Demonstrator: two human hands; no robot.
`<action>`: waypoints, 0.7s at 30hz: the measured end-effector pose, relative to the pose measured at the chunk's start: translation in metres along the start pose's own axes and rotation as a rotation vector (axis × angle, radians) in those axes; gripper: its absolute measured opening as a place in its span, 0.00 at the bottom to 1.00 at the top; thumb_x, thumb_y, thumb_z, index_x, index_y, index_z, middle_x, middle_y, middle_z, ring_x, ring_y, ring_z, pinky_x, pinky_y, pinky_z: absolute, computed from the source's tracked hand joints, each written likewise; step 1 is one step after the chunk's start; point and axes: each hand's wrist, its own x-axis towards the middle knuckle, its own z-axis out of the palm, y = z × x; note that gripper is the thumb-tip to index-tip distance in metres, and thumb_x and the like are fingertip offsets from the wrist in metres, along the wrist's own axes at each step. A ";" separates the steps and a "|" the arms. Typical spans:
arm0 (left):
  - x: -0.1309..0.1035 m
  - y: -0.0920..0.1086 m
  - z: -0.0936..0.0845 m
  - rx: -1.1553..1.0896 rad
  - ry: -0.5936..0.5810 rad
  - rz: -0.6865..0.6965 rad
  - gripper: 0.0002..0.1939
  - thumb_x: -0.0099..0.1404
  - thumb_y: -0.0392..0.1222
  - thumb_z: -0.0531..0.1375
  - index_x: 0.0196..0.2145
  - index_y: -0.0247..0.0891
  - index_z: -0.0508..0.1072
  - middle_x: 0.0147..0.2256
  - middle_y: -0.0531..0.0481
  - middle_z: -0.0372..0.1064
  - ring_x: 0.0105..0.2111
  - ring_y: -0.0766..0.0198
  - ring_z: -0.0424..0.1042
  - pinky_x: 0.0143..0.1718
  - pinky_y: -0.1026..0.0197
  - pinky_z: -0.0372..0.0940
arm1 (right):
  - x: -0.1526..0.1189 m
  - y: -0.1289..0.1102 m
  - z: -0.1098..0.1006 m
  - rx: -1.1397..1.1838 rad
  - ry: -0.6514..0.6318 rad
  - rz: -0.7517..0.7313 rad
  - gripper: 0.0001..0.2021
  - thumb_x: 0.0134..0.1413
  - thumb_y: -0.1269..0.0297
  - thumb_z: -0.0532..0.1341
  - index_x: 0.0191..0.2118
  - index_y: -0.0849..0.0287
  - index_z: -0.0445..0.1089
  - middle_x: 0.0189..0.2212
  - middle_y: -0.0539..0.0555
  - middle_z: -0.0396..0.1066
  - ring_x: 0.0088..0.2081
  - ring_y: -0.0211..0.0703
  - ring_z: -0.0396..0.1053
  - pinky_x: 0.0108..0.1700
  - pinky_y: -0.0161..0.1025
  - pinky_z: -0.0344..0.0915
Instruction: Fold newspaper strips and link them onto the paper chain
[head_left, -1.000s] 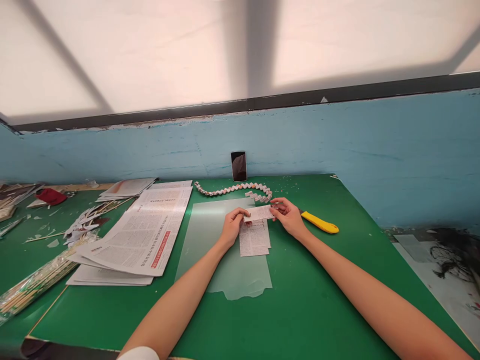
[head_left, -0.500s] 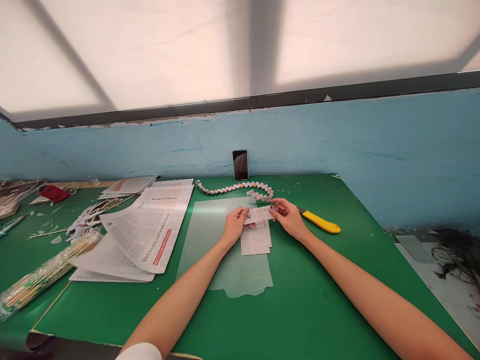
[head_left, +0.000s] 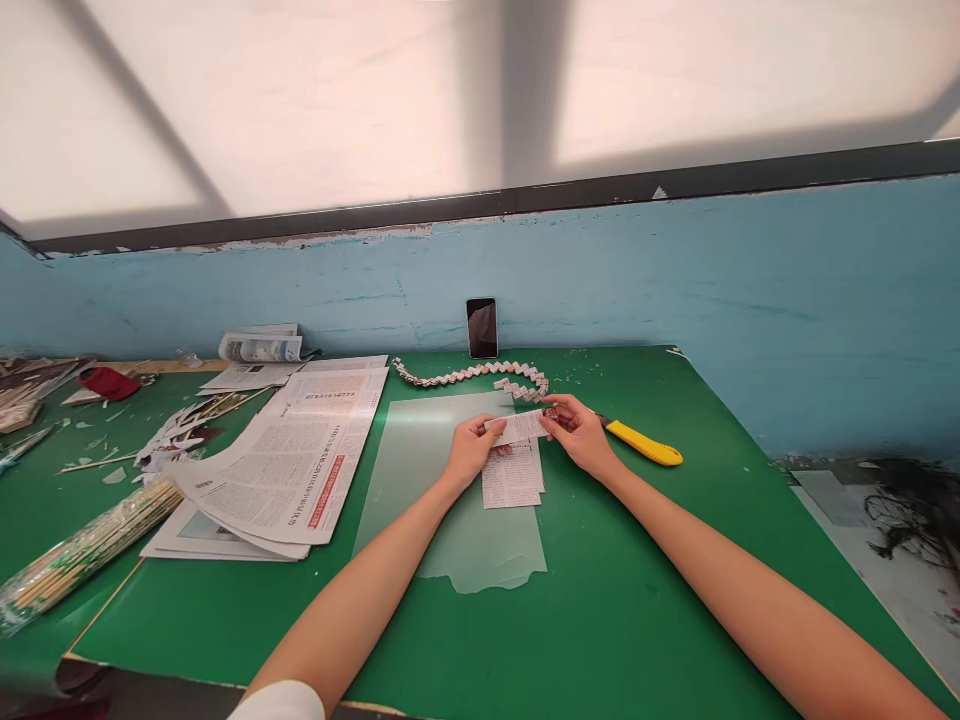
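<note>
A small strip of printed newspaper (head_left: 519, 428) is stretched between my two hands, above the table. My left hand (head_left: 472, 448) pinches its left end, thumb on top. The fingers of my right hand (head_left: 576, 433) close on the right end. Below it lie cut newspaper pieces (head_left: 512, 482), partly over the edge of a translucent sheet (head_left: 420, 500). Just beyond my hands, a zigzag chain of folded paper (head_left: 480, 372) curves across the table. A yellow utility knife (head_left: 643, 443) rests to the right of my right hand.
A phone (head_left: 481, 328) leans upright against the blue wall. Newspaper sheets (head_left: 300, 470) spread over the left side of the green table (head_left: 600, 620). Farther left are a bag of wooden sticks (head_left: 90, 555), paper scraps (head_left: 176, 435) and a red item (head_left: 109, 383).
The paper strip has turned slightly between my fingers, so its large printed characters no longer show. At the left, the newspaper edges have lifted and curled.
</note>
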 end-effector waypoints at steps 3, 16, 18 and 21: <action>0.000 -0.001 0.000 -0.007 0.024 -0.001 0.23 0.60 0.61 0.66 0.36 0.36 0.77 0.25 0.49 0.76 0.23 0.61 0.74 0.26 0.61 0.66 | 0.000 -0.001 0.000 -0.007 0.011 0.004 0.19 0.60 0.51 0.67 0.52 0.52 0.69 0.37 0.55 0.74 0.37 0.48 0.73 0.34 0.43 0.74; -0.003 -0.006 -0.002 0.266 0.145 0.163 0.20 0.65 0.58 0.63 0.37 0.37 0.82 0.34 0.46 0.79 0.33 0.58 0.74 0.35 0.59 0.66 | -0.001 -0.007 0.001 -0.409 0.146 -0.158 0.15 0.66 0.51 0.61 0.51 0.53 0.70 0.41 0.58 0.74 0.44 0.54 0.71 0.48 0.52 0.69; -0.007 -0.006 0.000 0.377 0.149 0.262 0.19 0.68 0.56 0.60 0.38 0.39 0.82 0.36 0.46 0.79 0.36 0.57 0.75 0.40 0.57 0.68 | -0.004 -0.010 0.003 -0.592 0.174 -0.290 0.14 0.67 0.53 0.61 0.51 0.53 0.71 0.47 0.60 0.73 0.52 0.58 0.67 0.54 0.55 0.64; -0.015 -0.010 0.004 0.519 0.074 0.432 0.17 0.72 0.53 0.57 0.41 0.42 0.82 0.39 0.44 0.79 0.39 0.55 0.75 0.46 0.54 0.67 | -0.011 -0.015 0.009 -0.769 0.048 -0.419 0.12 0.68 0.56 0.61 0.52 0.52 0.72 0.52 0.60 0.72 0.56 0.60 0.64 0.57 0.56 0.58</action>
